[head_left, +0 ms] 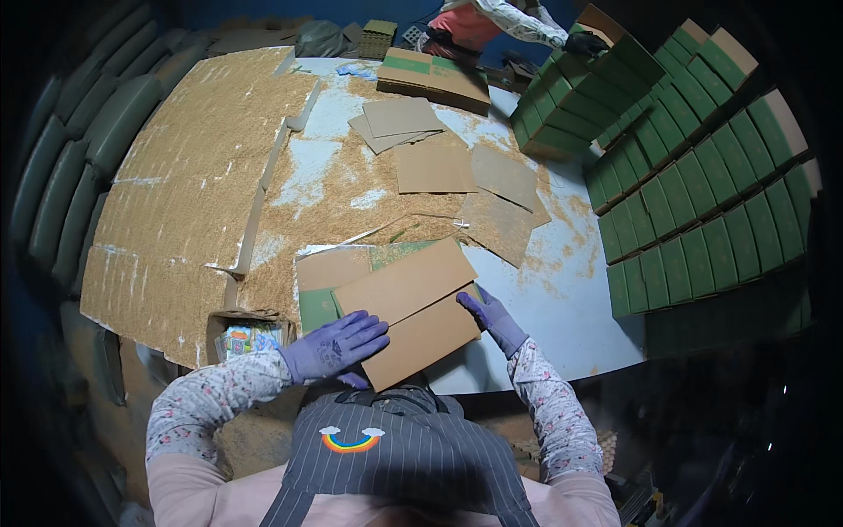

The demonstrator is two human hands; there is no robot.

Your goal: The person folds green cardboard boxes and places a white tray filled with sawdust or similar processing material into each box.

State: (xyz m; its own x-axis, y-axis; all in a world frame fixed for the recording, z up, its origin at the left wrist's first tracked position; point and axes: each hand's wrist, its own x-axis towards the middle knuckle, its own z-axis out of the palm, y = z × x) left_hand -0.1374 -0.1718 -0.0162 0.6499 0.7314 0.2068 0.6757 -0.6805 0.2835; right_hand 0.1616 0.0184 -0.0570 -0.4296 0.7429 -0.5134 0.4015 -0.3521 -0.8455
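In front of me a brown cardboard box [428, 329] sits tilted at the table's near edge, its two long top flaps folded in and a narrow seam between them. My left hand [335, 344], in a purple glove, lies on the left end of the box with straight fingers flat on the flaps; its thumb points along the near edge. At the right end, my purple-gloved right hand [494, 321] grips the box, thumb on top and the other fingers hidden down its side. Beneath and behind the box lies a green and brown carton [327, 272].
Loose brown cardboard sheets [435, 169] lie mid-table amid scattered husk-like bits. A wide husk-covered board [176, 211] fills the left; a small open box [250, 336] holds colourful packets. Green cartons [694, 193] are stacked right. Across the table, another person's gloved hand [587, 44] touches a carton.
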